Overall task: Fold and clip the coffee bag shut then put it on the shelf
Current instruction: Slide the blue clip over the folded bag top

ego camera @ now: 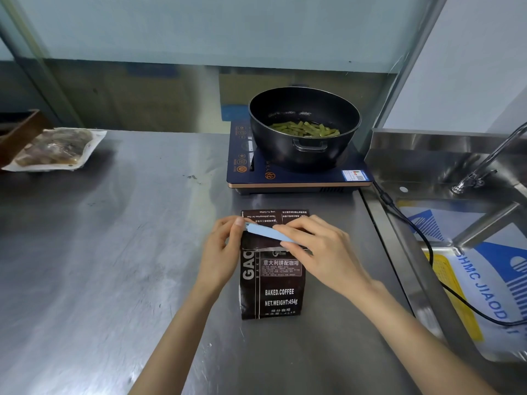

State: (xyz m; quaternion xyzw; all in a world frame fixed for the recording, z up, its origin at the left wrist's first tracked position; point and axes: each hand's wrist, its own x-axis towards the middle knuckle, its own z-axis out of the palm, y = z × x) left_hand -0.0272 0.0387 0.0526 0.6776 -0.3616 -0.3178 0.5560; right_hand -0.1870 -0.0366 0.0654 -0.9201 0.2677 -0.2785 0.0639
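A dark brown coffee bag [273, 292] lies flat on the steel counter [114, 252], its top folded over toward me. A light blue clip [266, 234] lies slantwise across the fold. My left hand [225, 249] pinches the clip's left end with thumb and fingertips at the bag's left edge. From the right, my right hand [319, 246] lies over the clip, its fingers pressing on the clip's right part and the fold. Whether the clip is snapped closed is hidden by my fingers.
A black pot [303, 129] with green beans sits on a blue induction cooker [296, 172] just behind the bag. A vacuum-packed food pouch [57, 149] lies far left beside a wooden box [17, 132]. A sink [456, 223] with faucet and a black cable [427, 252] are on the right.
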